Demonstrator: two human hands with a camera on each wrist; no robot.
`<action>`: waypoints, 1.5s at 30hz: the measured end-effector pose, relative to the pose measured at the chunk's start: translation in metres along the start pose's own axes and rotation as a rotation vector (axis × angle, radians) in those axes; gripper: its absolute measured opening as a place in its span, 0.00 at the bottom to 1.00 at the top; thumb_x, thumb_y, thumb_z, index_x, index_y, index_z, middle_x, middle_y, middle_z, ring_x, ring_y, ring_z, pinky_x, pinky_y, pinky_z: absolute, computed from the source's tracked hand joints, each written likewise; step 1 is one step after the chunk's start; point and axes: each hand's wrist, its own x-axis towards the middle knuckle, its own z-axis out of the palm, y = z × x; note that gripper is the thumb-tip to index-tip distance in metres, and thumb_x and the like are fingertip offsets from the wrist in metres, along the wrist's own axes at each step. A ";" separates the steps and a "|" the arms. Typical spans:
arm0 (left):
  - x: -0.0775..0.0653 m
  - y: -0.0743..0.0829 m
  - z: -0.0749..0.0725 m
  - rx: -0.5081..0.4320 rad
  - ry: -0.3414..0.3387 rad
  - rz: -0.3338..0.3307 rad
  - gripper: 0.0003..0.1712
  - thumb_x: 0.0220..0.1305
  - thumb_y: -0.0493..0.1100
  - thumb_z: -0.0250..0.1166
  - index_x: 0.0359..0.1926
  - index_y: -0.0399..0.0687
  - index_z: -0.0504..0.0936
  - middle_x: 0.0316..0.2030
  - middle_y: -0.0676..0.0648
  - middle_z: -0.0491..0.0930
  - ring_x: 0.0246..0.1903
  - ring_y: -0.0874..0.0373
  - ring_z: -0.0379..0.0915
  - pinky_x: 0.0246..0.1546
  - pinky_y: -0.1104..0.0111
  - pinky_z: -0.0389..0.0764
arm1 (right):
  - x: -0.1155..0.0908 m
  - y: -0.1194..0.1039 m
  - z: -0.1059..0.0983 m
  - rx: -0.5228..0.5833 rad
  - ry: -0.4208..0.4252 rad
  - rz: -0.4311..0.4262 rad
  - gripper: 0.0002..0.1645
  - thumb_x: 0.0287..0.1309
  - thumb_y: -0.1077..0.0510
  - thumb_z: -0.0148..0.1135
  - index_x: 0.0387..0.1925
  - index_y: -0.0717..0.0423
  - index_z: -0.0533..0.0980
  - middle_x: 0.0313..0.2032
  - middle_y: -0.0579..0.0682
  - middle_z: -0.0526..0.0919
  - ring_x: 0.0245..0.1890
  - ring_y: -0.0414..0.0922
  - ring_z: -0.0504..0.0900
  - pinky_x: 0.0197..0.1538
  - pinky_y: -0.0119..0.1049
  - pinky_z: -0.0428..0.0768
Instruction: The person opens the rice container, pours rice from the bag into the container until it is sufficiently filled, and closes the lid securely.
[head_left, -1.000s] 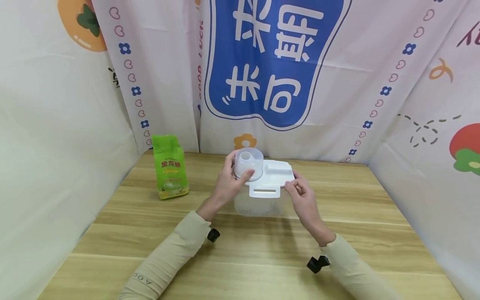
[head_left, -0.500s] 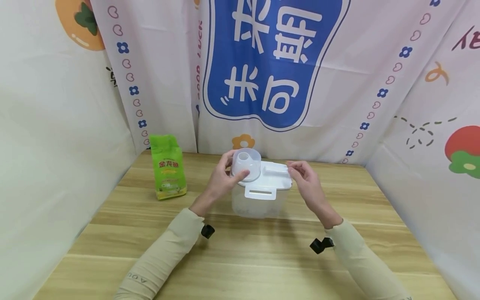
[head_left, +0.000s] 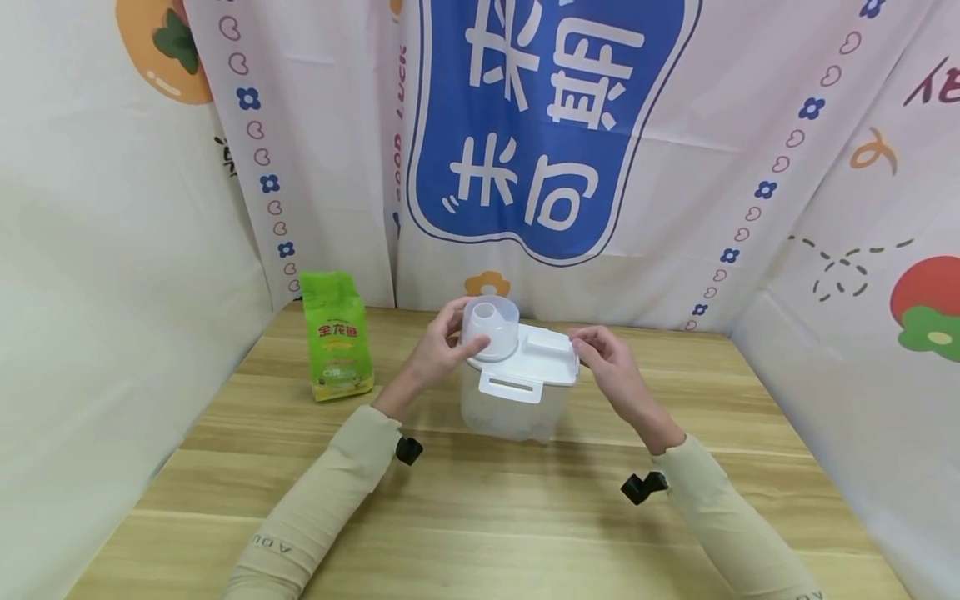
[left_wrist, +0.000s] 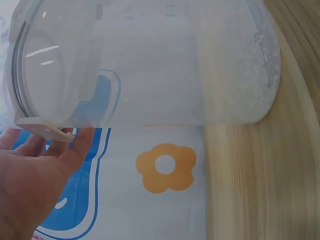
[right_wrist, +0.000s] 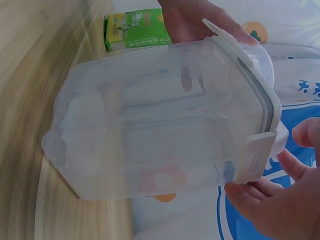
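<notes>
A clear plastic storage container [head_left: 513,412] stands on the table, slightly turned. Pale grains [left_wrist: 257,67] lie at its bottom. Its white lid [head_left: 543,362] bears a clear measuring cup [head_left: 501,333] at the left, and a front latch [head_left: 510,389] sticks outward. My left hand [head_left: 440,352] grips the cup and lid from the left, thumb across the cup; in the left wrist view its fingers lie by a latch [left_wrist: 42,127]. At the lid's right end, my right hand [head_left: 615,371] has curled fingertips against the side latch [right_wrist: 255,157]. Its thumb is near the lid's top.
A green bag [head_left: 337,337] stands upright to the left of the container. The wooden table [head_left: 480,517] reaches to a printed cloth backdrop [head_left: 337,167], with cloth walls on both sides.
My right hand has moved from the lid's front right corner to its right end. The container has turned a little and shifted slightly left, with my left hand still on it.
</notes>
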 end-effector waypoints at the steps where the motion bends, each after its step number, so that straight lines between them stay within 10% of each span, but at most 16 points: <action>1: 0.000 -0.001 -0.001 -0.001 -0.006 0.006 0.37 0.65 0.38 0.65 0.71 0.42 0.59 0.62 0.34 0.73 0.60 0.41 0.72 0.56 0.59 0.79 | 0.000 0.000 0.000 0.004 -0.004 0.002 0.21 0.72 0.52 0.53 0.52 0.66 0.72 0.59 0.61 0.77 0.54 0.40 0.78 0.54 0.27 0.79; 16: 0.013 -0.038 -0.008 0.036 -0.012 0.064 0.35 0.67 0.48 0.65 0.71 0.56 0.63 0.62 0.42 0.74 0.59 0.47 0.73 0.58 0.52 0.79 | -0.007 0.001 0.001 0.033 -0.019 -0.030 0.19 0.70 0.55 0.55 0.49 0.70 0.73 0.61 0.62 0.75 0.56 0.40 0.78 0.51 0.24 0.80; 45: 0.007 -0.003 -0.017 0.035 -0.015 0.021 0.35 0.72 0.38 0.57 0.75 0.40 0.55 0.69 0.34 0.65 0.69 0.40 0.62 0.69 0.51 0.66 | -0.026 0.000 0.015 0.126 -0.005 -0.071 0.11 0.66 0.59 0.60 0.42 0.66 0.75 0.59 0.60 0.75 0.51 0.40 0.80 0.48 0.34 0.85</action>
